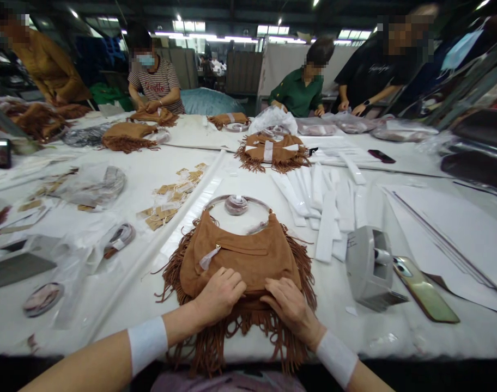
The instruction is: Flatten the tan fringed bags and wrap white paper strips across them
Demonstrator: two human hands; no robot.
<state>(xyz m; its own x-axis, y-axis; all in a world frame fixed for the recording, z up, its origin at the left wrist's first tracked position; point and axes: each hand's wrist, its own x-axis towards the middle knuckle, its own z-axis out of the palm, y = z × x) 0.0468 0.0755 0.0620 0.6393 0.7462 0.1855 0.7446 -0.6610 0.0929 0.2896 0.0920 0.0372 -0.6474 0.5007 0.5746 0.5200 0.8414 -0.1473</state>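
Note:
A brown suede handbag [248,256] with long fringe lies flat on the white table in front of me. Its handle arches away from me, and a slanted zip with a white-wrapped pull [210,258] crosses its face. My left hand [219,294] is closed on the bag's near edge, fingers curled over it. Just to the right, my right hand [291,307] grips the same edge, with its thumb toward the fringe. White bands circle both wrists. Beyond the bag's body, inside the handle's arch, sits a coiled wrapped strap [236,205].
White strips [326,218] and a grey tape dispenser [371,267] lie to the right, beside a phone [426,288]. Tan tags [167,201] are scattered at left. Another fringed bag [268,149] rests farther back. Several people work across the table.

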